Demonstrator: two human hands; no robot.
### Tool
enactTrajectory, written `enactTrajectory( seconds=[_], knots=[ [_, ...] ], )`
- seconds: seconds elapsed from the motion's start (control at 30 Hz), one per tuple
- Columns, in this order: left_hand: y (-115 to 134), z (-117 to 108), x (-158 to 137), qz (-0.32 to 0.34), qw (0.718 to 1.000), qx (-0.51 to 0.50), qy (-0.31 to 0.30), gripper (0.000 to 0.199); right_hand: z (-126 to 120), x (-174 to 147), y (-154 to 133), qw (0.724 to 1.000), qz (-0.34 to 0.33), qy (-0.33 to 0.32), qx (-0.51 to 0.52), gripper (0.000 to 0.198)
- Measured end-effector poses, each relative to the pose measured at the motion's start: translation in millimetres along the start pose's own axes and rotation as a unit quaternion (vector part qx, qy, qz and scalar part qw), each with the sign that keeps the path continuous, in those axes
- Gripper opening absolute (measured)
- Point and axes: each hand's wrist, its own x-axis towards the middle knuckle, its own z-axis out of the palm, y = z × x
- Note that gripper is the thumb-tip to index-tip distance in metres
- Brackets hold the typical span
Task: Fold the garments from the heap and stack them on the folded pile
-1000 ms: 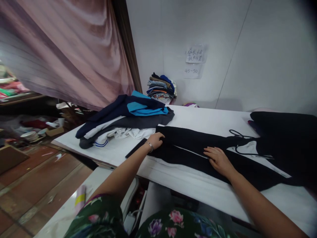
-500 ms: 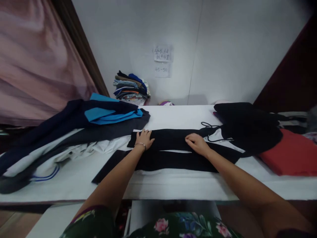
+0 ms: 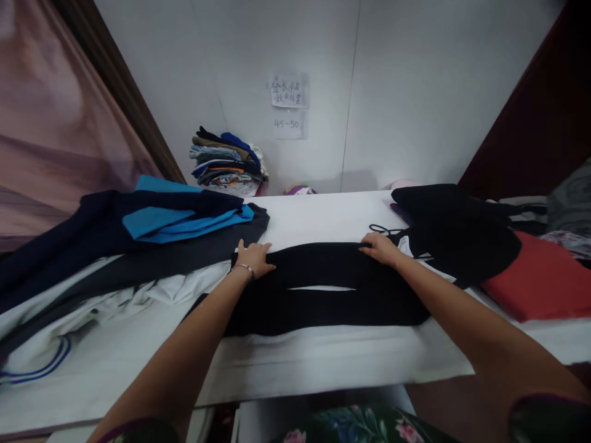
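While left hand [image 3: 255, 259] touches black garment [image 3: 323, 309] | right hand [image 3: 382, 248] pinches far edge [image 3: 318, 247]

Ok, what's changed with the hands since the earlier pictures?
The right hand has moved away from the person, from the middle of the black garment to its far edge by the cord, seemingly pinching it. The view swung right. The left hand stays at the garment's left end; the folded stack sits unchanged.
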Motion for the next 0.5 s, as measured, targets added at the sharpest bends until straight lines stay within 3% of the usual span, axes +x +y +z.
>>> enactTrajectory(
  seconds=[0.1, 0.23, 0.37, 0.5],
  knots=[
    [-6.9, -1.2, -3.7, 0.085, 0.995, -0.038, 0.017, 0.026, 3.9, -22.6, 4.7, 0.995, -0.088, 0.015, 0.046, 0.021],
    [-12.4, 2.3, -23.0, 0.194, 0.971, -0.134, 0.037, 0.021, 5.6, -40.0, 9.5, 0.989, -0.107, -0.004, 0.105, 0.025],
    [-17.2, -9.2, -33.7, 0.154, 0.978, -0.138, 0.006, 0.030, -4.0, -39.1, 11.7, 0.986, -0.078, -0.029, 0.148, 0.033],
    [-20.1, -21.9, -12.4, 0.059, 0.989, -0.135, -0.015, 0.037, -9.4, -21.2, 18.8, 0.987, 0.007, -0.040, 0.154, 0.040]
  ],
)
